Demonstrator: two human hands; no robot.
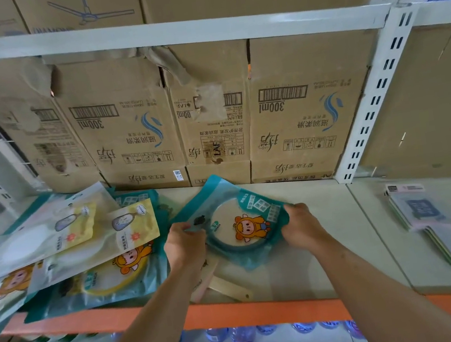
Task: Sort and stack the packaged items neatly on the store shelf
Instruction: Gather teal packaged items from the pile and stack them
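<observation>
A teal packet [240,221] is held between both hands over the shelf [340,244]. Its left edge is gripped by the left hand [185,242], with the fingers curled over the rim. Its right edge is gripped in the same way by the right hand [302,225]. A round, ring-shaped item and a cartoon figure in orange are seen through the packet's front. The packet is turned corner-up, so that one corner points away from the hands toward the cardboard boxes [130,132] stacked at the back of the shelf. Whether its near corner rests on the shelf or is lifted clear cannot be told.

To the left of the left hand, a loose pile of packets [69,252] is spread across the shelf. Teal ones are overlapped by yellow-and-white ones, and the nearest of them lies just beside that hand. Below the left wrist, a pale wooden strip [230,287] is laid flat on the shelf, partly covered by the forearm.

Well apart to the right of the right hand, past a seam in the shelf boards, a small stack of flat items [424,214] is seen, too blurred to be named. The near edge of the shelf is finished with an orange rail [254,310], under the forearms. Beneath it, the tops of clear bottles [243,335] are lined up.
</observation>
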